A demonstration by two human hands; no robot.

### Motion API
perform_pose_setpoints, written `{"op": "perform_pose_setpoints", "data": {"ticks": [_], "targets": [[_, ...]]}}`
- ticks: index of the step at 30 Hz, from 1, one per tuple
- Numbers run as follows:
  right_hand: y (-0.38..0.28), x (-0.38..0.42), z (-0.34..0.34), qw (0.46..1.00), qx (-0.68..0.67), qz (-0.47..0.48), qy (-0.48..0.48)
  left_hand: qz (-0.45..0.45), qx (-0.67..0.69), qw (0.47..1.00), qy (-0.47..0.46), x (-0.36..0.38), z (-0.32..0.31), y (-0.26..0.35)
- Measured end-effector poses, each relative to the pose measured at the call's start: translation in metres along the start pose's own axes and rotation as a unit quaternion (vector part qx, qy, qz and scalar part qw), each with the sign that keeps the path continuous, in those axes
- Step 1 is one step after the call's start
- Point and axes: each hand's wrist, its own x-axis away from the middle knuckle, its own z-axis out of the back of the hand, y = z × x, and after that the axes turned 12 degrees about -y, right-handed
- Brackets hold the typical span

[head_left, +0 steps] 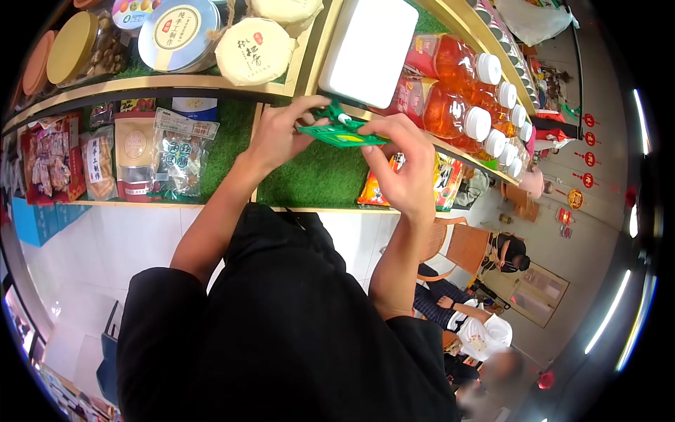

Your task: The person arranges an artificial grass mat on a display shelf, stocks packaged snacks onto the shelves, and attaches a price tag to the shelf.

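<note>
Between both hands a green packet (341, 133) is held over the green turf shelf (295, 183). My left hand (285, 133) pinches its left end, the fingers curled at its upper edge. On the other side, my right hand (404, 158) grips the right end between thumb and fingers. Just above the packet stands a white box (369, 49). Orange and yellow packets (380, 186) lie on the shelf, partly behind my right hand.
Bottles of amber drink (450, 116) with white caps stand at the right. Jars (179, 35) line the upper shelf, and bagged snacks (181, 155) fill the left compartment. Wooden dividers edge the shelves. People (485, 330) sit at the lower right near a chair (467, 246).
</note>
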Motion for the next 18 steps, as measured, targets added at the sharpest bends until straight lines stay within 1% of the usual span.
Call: {"op": "perform_pose_setpoints", "data": {"ticks": [1, 2, 4, 6, 8, 12, 14, 18], "targets": [[0.000, 0.001, -0.002, 1.000, -0.008, -0.009, 0.010, -0.017, -0.005, 1.000, -0.022, -0.001, 0.001, 0.000], [0.004, 0.001, -0.005, 1.000, -0.012, -0.010, 0.008, -0.013, -0.007, 1.000, -0.023, -0.004, 0.002, -0.002], [0.013, 0.003, -0.010, 0.998, -0.050, 0.011, 0.043, -0.145, -0.110, 0.983, -0.035, -0.008, 0.004, -0.010], [0.010, 0.005, -0.011, 0.997, -0.064, -0.003, 0.042, -0.137, -0.116, 0.983, -0.050, -0.008, 0.010, -0.011], [0.009, 0.005, -0.009, 0.997, -0.056, -0.016, 0.043, -0.097, -0.170, 0.973, -0.118, -0.009, 0.015, -0.012], [0.011, 0.001, -0.008, 0.995, -0.084, -0.021, 0.052, -0.118, -0.172, 0.971, -0.120, -0.013, 0.021, -0.005], [0.009, -0.003, -0.007, 0.992, -0.103, -0.030, 0.066, -0.150, -0.173, 0.968, -0.104, -0.016, 0.023, -0.002], [0.010, -0.010, -0.005, 0.991, -0.103, -0.047, 0.074, -0.130, -0.180, 0.968, -0.115, -0.015, 0.021, -0.005]]}}
